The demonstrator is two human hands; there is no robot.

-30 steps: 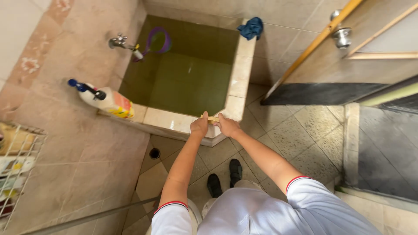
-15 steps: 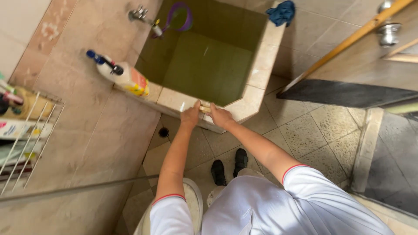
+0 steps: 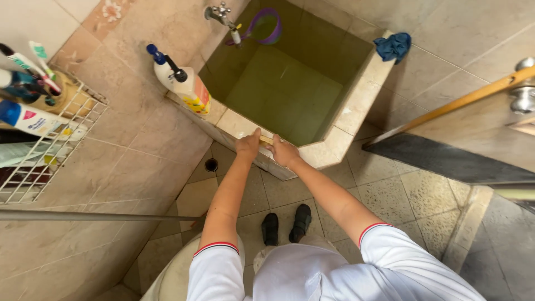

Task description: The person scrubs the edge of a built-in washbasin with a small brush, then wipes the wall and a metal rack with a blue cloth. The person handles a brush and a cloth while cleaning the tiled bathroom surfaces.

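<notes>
- A yellow sponge (image 3: 266, 140) is pressed on the tiled water tank rim (image 3: 340, 146) between both hands.
- It is gripped by the left hand (image 3: 248, 146) and the right hand (image 3: 285, 151).

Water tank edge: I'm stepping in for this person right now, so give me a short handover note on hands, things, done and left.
Left hand and right hand rest side by side on the tank rim, together pressing a small yellow piece; what it is cannot be told.
Spray bottle stands on the rim's left corner, blue cloth on the far corner, purple scoop hangs by the tap.
Done: both hands placed on the rim.
Left: cannot be told from this view.
</notes>
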